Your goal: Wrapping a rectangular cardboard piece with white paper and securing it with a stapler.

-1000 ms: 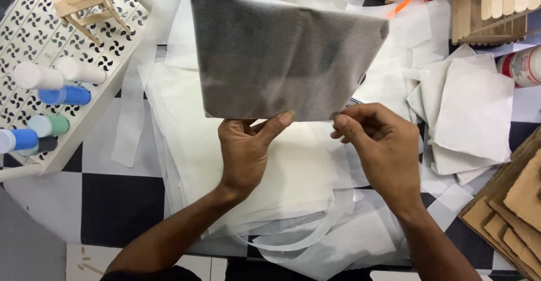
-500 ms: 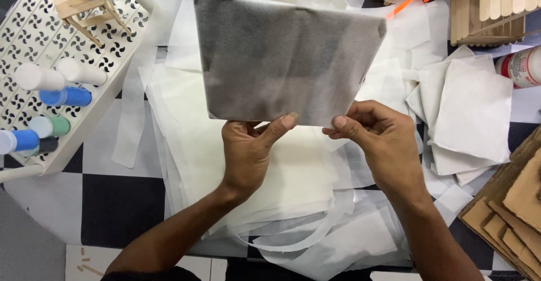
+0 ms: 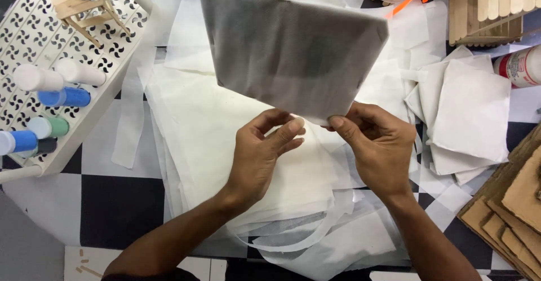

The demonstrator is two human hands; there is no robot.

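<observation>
Many white paper sheets (image 3: 225,145) cover the checkered table (image 3: 121,210); right hand (image 3: 377,145) fingers pinch grey sheet (image 3: 293,44), left hand (image 3: 262,151) released.

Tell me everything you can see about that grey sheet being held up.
The grey sheet is a thin, soft-looking rectangle, like tissue or fabric, faintly see-through, with darker folds showing inside. It is held up above a pile of white sheets, tilted, its right side lower. The right hand pinches its bottom edge between thumb and fingers. The left hand is open just below it, not gripping. Its top edge runs out of view.
</observation>
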